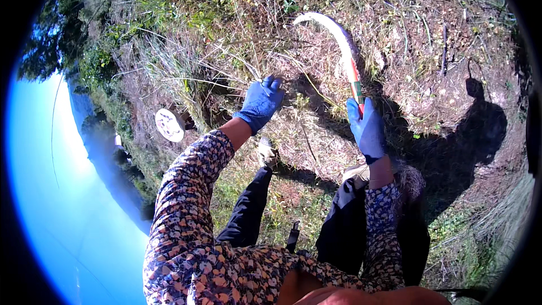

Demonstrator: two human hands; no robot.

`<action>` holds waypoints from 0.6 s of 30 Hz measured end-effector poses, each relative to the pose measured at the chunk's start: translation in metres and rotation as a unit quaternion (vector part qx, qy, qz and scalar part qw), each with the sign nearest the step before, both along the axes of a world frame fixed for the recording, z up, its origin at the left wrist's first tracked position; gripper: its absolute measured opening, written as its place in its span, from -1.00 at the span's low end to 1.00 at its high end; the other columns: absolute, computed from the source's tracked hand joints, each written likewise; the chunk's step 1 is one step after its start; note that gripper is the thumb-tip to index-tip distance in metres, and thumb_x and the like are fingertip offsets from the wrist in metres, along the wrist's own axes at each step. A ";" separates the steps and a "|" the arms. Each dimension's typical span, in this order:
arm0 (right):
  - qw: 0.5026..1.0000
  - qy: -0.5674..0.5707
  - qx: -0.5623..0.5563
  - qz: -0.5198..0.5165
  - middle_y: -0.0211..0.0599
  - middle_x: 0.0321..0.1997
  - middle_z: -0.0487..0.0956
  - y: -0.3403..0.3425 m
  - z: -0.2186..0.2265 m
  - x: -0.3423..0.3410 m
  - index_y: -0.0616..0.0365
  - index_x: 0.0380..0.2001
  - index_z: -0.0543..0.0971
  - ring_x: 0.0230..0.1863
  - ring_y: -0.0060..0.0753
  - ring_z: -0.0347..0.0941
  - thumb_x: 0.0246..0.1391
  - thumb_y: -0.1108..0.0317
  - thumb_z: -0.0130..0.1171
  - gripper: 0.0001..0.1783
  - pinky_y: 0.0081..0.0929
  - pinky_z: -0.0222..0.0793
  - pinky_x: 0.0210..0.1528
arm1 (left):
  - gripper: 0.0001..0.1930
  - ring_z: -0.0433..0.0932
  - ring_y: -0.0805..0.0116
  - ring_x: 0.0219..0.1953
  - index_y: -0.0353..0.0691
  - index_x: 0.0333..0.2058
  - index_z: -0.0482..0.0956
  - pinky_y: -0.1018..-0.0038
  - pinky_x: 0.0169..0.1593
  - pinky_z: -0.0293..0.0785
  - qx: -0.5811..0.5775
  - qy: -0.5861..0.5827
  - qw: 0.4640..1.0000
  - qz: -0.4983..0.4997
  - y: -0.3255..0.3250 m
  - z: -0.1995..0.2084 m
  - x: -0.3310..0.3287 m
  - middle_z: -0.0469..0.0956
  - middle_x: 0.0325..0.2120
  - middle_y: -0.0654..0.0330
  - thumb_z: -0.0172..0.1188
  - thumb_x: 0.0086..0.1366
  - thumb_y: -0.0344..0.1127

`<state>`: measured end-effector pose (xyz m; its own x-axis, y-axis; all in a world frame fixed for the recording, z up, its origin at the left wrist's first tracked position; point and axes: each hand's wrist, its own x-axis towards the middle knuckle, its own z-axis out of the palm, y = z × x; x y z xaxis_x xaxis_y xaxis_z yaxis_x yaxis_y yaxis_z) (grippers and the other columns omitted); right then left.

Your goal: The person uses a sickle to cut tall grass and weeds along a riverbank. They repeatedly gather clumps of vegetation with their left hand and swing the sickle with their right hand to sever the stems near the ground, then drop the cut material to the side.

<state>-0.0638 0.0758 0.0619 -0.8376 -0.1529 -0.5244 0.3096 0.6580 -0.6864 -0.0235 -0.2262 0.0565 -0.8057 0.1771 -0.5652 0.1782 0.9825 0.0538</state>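
My left hand [261, 103], in a blue knit glove, is closed round some long thin grass stalks [247, 63] that spread up and to the left from it. In my right hand [369, 133], also gloved in blue, is the handle of a sickle [345, 45]. Its red and green part shows just above my fingers. The curved blade, pale in the sunlight, arcs up and to the left, apart from my left hand. A tall clump of dry grass [175, 59] stands to the left of the held stalks.
A round white object with dark marks [169, 125] is left of my left forearm; its kind is unclear. My shoes [267, 151] rest on grassy ground. A dark stick [444, 51] lies at right, near my shadow [474, 130]. Trees [53, 36] rise at far left.
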 end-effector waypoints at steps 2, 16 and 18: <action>0.995 0.014 0.077 0.055 0.06 -0.54 0.56 -0.041 -0.014 -0.025 0.20 -0.36 0.45 -0.48 0.08 0.56 0.20 0.08 0.09 -0.65 -0.14 0.43 -0.49 | -0.80 0.39 0.11 0.15 -0.08 -0.22 0.55 0.19 -0.16 0.47 -0.022 0.182 0.979 -0.091 -0.001 0.000 -0.055 0.39 0.12 0.12 0.11 0.17 -0.29; 0.963 -0.085 -0.053 -0.249 -0.38 -0.70 0.39 0.149 0.053 0.164 0.23 -0.34 0.46 -0.65 -0.50 0.33 0.18 0.24 0.14 -0.75 -0.38 0.22 -0.59 | -0.66 0.46 0.02 -0.08 -0.02 -0.11 0.55 0.18 -0.10 0.47 0.131 -0.124 0.983 0.020 0.063 0.032 0.091 0.51 -0.17 0.11 0.23 0.08 -0.23; 0.963 -0.068 0.029 -0.258 -0.37 -0.65 0.43 0.191 0.017 0.213 0.26 -0.30 0.48 -0.59 -0.52 0.35 0.19 0.26 0.14 -0.76 -0.39 0.25 -0.54 | -0.59 0.43 0.11 -0.02 0.08 0.08 0.44 0.19 -0.12 0.44 0.202 -0.148 0.963 -0.095 0.105 0.031 0.108 0.48 -0.05 0.15 0.05 0.23 -0.24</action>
<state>0.1491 0.2666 0.0792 -0.7174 0.2983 -0.6295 0.6899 0.4292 -0.5829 0.0845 -0.1210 0.0877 -0.5504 0.5602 -0.6191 0.2710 0.8212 0.5022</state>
